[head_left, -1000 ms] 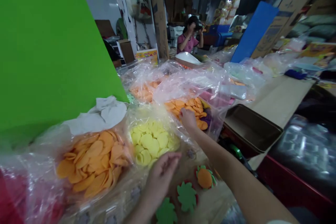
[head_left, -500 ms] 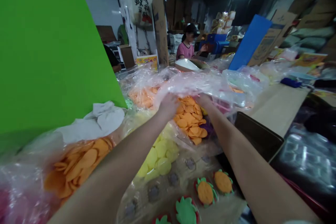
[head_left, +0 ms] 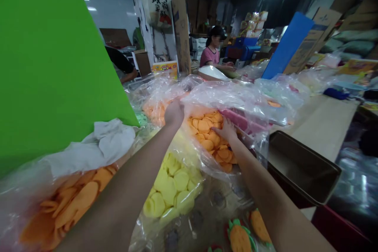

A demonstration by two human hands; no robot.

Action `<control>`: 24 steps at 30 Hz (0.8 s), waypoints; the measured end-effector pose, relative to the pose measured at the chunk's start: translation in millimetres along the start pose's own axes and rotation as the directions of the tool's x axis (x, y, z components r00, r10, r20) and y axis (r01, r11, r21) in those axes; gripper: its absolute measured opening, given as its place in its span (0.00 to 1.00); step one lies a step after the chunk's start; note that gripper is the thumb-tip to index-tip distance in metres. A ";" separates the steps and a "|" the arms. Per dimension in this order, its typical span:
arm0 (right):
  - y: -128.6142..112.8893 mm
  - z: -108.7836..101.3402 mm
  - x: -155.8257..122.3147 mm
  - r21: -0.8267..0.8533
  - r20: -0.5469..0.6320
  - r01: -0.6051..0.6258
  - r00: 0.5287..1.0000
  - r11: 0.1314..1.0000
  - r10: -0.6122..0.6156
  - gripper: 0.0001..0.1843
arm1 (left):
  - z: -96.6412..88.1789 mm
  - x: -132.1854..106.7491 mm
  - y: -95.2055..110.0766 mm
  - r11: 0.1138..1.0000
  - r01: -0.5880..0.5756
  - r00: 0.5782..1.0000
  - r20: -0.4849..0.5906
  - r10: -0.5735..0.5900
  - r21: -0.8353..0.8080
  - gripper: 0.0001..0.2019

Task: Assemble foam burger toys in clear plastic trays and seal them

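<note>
The person's right hand is resting open on orange felt discs in a clear plastic bag, while the left hand is touching the bag's near-left edge, its grip impossible to tell.

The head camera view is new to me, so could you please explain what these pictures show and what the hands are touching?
There is no machine here: a person wears a camera on their head, so we look down over their own bare arms. The left hand and right hand are at a clear plastic bag of orange discs; the right lies against the discs, and no single piece is clearly held. Nearby lie yellow discs and pineapple-shaped cut-outs. A dark tray stands to the right, and a co-worker in a pink shirt is further off.
</note>
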State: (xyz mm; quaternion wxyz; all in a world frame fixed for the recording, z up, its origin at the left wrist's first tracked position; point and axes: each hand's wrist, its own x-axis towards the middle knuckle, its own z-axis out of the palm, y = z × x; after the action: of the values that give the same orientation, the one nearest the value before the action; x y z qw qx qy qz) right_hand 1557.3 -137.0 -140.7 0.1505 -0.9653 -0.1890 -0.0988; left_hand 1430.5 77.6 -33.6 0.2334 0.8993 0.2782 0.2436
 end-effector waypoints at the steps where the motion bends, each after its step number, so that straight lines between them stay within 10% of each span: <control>1: 1.6 2.0 -0.6 -0.001 -0.016 0.018 1.000 1.000 -0.018 0.45 | -2.9 3.2 -7.4 1.000 0.016 1.000 -0.014 -0.016 -0.006 0.12; 9: 4.6 -8.5 -7.4 -0.010 -0.066 0.079 0.995 0.997 -0.080 0.25 | -12.0 2.2 -62.3 0.981 0.143 0.989 -0.015 -0.146 -0.128 0.10; 16: -87.4 -19.9 -18.7 -0.178 0.023 0.534 0.842 0.826 -0.539 0.18 | -4.5 6.9 -49.0 0.970 0.140 0.989 -0.011 -0.145 -0.200 0.10; 24: -136.8 6.9 0.5 -0.144 0.089 0.561 0.828 0.815 -0.554 0.27 | -14.7 2.6 -57.2 0.987 0.069 0.997 -0.016 -0.072 -0.144 0.08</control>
State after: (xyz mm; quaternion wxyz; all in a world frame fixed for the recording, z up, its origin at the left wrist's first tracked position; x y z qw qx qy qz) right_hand 1504.8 -13.8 -112.4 0.0312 -0.8786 -0.4575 -0.1330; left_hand 1401.9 125.5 -53.2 0.3028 0.8672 0.2940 0.2643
